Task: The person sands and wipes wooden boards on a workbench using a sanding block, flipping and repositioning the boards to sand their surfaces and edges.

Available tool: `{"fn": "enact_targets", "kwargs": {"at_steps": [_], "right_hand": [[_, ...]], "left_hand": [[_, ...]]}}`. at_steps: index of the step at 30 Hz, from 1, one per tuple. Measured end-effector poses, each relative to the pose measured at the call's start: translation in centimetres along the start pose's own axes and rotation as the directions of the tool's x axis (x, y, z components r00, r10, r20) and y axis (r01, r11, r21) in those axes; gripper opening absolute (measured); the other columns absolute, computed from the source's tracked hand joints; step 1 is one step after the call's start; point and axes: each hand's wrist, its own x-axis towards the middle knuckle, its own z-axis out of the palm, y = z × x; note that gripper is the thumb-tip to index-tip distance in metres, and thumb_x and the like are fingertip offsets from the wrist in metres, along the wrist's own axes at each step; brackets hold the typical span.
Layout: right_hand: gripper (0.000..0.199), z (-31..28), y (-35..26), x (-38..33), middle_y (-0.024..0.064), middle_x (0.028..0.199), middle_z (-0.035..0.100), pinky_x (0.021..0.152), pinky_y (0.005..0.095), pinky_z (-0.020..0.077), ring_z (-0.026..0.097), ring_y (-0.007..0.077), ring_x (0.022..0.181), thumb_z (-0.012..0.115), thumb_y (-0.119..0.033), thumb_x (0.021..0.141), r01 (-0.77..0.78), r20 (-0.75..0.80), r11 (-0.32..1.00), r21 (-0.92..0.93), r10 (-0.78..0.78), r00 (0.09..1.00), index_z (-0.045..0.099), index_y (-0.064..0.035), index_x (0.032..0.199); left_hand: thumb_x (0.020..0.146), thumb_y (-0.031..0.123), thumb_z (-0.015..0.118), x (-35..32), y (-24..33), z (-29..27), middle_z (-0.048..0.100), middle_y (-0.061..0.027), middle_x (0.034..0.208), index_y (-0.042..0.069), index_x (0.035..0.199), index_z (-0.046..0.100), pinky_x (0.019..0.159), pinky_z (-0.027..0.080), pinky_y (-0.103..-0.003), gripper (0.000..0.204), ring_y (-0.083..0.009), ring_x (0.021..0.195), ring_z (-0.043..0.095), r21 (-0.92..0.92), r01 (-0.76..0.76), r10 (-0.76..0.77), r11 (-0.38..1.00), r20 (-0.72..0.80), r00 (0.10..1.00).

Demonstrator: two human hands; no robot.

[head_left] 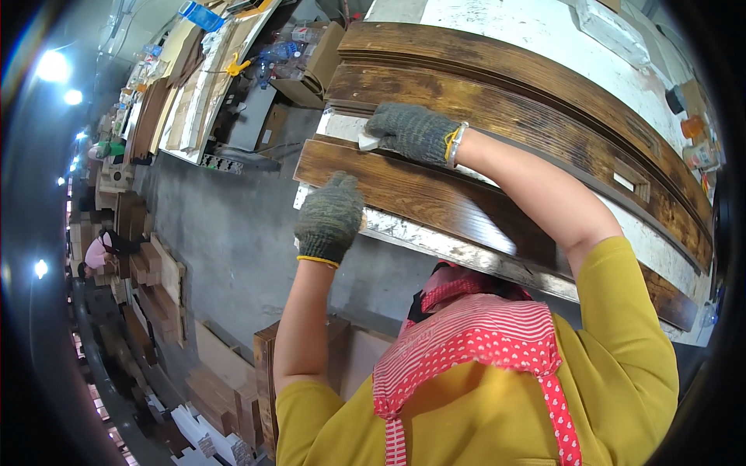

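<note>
Both my hands wear dark grey-green knitted gloves with yellow cuffs. A brown stained wooden board lies along the near side of the white, paint-smeared workbench. My left hand is closed on the board's near edge by its left end, fingertips over the top face. Beyond the board's far edge, my right hand is closed, with a small white piece, like folded cloth or paper, showing at its fingertips. Most of that piece is hidden. The palm sides of both gloves are out of sight.
Further boards with burnt-looking grain, one a long plank with a rectangular cutout, lie beyond. At far left are a cardboard box of bottles and a second bench with a yellow clamp. Stacked panels and another person are left.
</note>
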Motion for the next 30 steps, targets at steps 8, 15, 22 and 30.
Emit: {"fn": "enact_targets", "kwargs": {"at_steps": [8, 15, 22, 30], "right_hand": [[0.028, 2.3, 1.1, 3.4, 0.0151, 0.110, 0.062, 0.093, 0.0418, 0.0489, 0.061, 0.0334, 0.106, 0.063, -0.014, 0.089, 0.039, 0.038, 0.997, -0.073, -0.036, 0.999, 0.065, -0.0056, 0.116], [0.027, -0.7, -0.4, -2.8, 0.0132, 0.104, 0.063, 0.090, 0.0393, 0.0510, 0.062, 0.0282, 0.100, 0.062, -0.016, 0.090, -0.042, 0.107, 0.984, -0.172, 0.061, 0.992, 0.066, -0.0062, 0.115], [0.025, -7.0, -1.9, -11.6, 0.0096, 0.099, 0.066, 0.087, 0.0363, 0.0514, 0.063, 0.0241, 0.096, 0.066, -0.020, 0.089, -0.181, 0.243, 0.975, -0.128, 0.207, 0.948, 0.069, -0.0052, 0.108], [0.025, -2.4, -1.8, -10.5, 0.0110, 0.102, 0.064, 0.087, 0.0387, 0.0503, 0.062, 0.0278, 0.097, 0.064, -0.019, 0.089, -0.210, -0.105, 0.973, -0.100, 0.200, 0.974, 0.068, -0.0064, 0.110]], "left_hand": [[0.090, 0.022, 0.055, -0.2, -0.1, 0.5, 0.062, -0.0142, 0.126, 0.006, 0.114, 0.064, 0.090, 0.051, -0.041, 0.030, -0.0299, 0.108, 0.063, -0.161, 0.036, -0.059, 0.986, -0.136, 0.989], [0.090, 0.019, 0.056, -0.2, -0.9, 2.7, 0.062, -0.0157, 0.125, 0.005, 0.114, 0.065, 0.091, 0.051, -0.041, 0.029, -0.0306, 0.110, 0.062, -0.222, -0.009, -0.036, 0.975, -0.196, 0.980], [0.092, 0.022, 0.054, -0.7, -0.5, 1.4, 0.061, -0.0173, 0.127, 0.005, 0.115, 0.063, 0.089, 0.051, -0.044, 0.031, -0.0354, 0.104, 0.063, -0.257, 0.076, -0.120, 0.963, -0.162, 0.979], [0.088, 0.016, 0.057, -0.1, -0.3, 1.2, 0.063, -0.0176, 0.120, 0.003, 0.107, 0.065, 0.087, 0.052, -0.044, 0.024, -0.0348, 0.105, 0.063, -0.124, -0.080, 0.055, 0.989, -0.190, 0.980]]}}
